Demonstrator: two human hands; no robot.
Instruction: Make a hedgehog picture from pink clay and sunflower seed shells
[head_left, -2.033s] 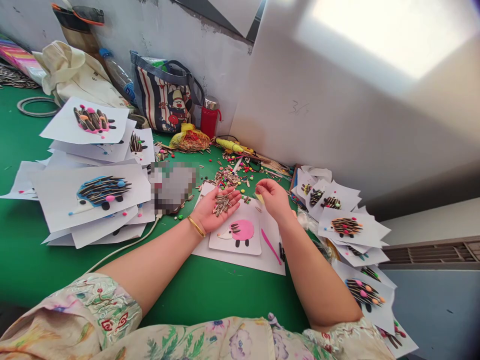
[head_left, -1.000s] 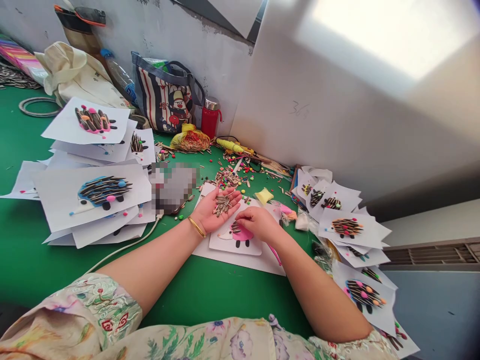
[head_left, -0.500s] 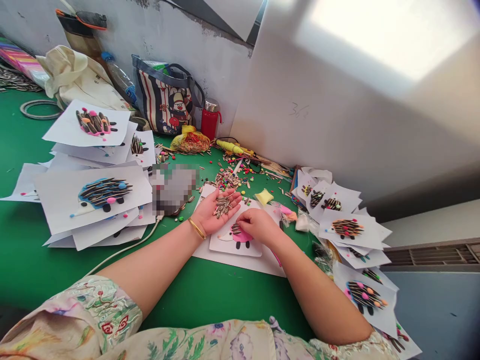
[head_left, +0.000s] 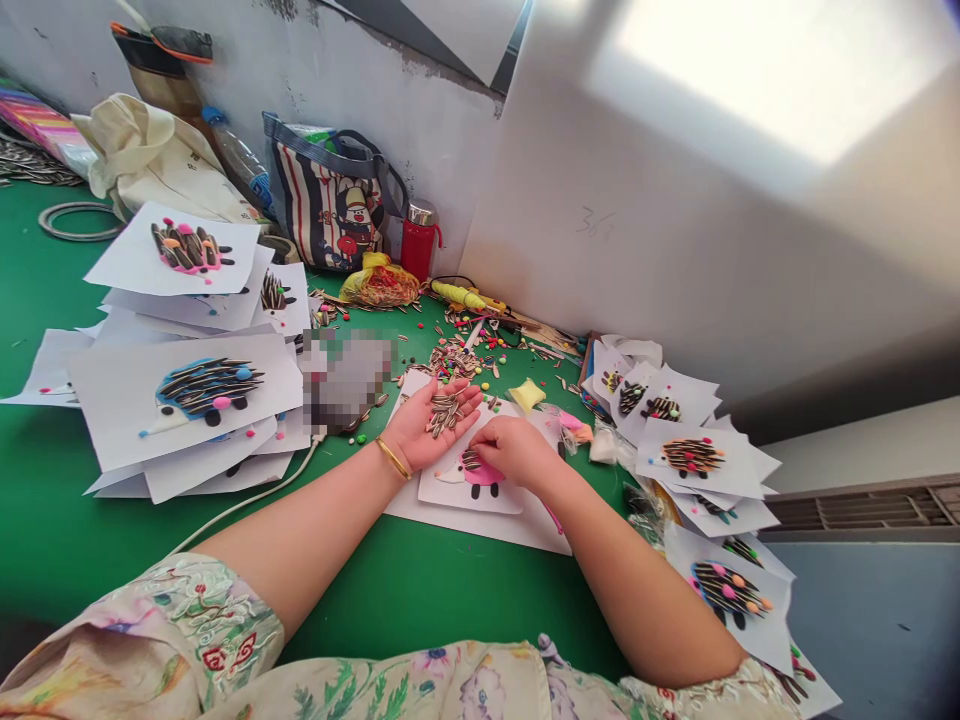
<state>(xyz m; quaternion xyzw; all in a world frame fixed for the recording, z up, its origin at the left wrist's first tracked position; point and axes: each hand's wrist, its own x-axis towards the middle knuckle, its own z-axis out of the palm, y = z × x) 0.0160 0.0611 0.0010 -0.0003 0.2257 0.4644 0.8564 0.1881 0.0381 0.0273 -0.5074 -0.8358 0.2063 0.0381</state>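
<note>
Now that the right hand [head_left: 517, 452] has left the yellow packet [head_left: 528, 394] on the far side, it bends over the hedgehog [head_left: 486, 477] on the white card [head_left: 444, 490] — fingertips drawn together, any seed between them hidden — so pressing a seed onto the pink body seems under way. Compared with earlier, the left hand [head_left: 414, 425] keeps its place, palm up, fingers uncurled beneath striped seeds [head_left: 446, 412]; the pink stick [head_left: 555, 517] is now mostly covered.
</note>
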